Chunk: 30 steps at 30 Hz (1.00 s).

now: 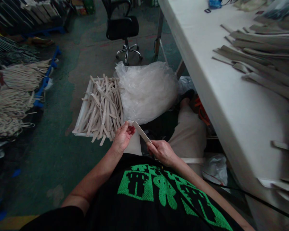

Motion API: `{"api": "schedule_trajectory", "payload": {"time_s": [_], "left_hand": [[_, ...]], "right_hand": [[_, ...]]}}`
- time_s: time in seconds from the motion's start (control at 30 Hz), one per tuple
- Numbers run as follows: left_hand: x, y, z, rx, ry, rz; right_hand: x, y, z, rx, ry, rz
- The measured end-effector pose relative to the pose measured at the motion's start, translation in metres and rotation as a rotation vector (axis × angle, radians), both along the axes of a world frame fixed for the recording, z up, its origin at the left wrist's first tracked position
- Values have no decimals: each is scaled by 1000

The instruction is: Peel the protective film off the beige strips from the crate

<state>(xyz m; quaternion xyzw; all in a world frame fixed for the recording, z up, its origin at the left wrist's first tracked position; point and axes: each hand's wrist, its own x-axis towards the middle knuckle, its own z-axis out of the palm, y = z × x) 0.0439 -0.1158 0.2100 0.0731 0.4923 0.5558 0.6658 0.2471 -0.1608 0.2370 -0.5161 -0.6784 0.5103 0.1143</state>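
Strip [142, 132] clamped in our right hand [163, 151]; left hand [122, 137] pinches pale bit [131, 123] at tip. We judge end-work; steadiness next.

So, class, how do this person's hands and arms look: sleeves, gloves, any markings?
The left hand and right hand are gloveless, the forearms bare, no watch visible. The left sleeve is short and black; the right sleeve is out of view.
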Motion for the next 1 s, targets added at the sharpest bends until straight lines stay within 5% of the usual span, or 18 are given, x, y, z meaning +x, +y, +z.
{"api": "schedule_trajectory", "payload": {"time_s": [0.27, 0.5, 0.67, 0.87, 1.0], "left_hand": [[-2, -1, 0, 7, 16, -57], [10, -18, -4, -46, -5, -186], [29, -30, -11, 8, 5, -333], [20, -22, -10, 31, 69, -250], [34, -26, -6, 4, -19, -315]], "right_hand": [[1, -1, -1, -93, 24, 47], [-1, 5, 8, -405, 192, -20], [-5, 15, 6, -286, 193, -15], [23, 9, 9, -122, 137, -63], [14, 16, 12, -37, 87, -99]]}}
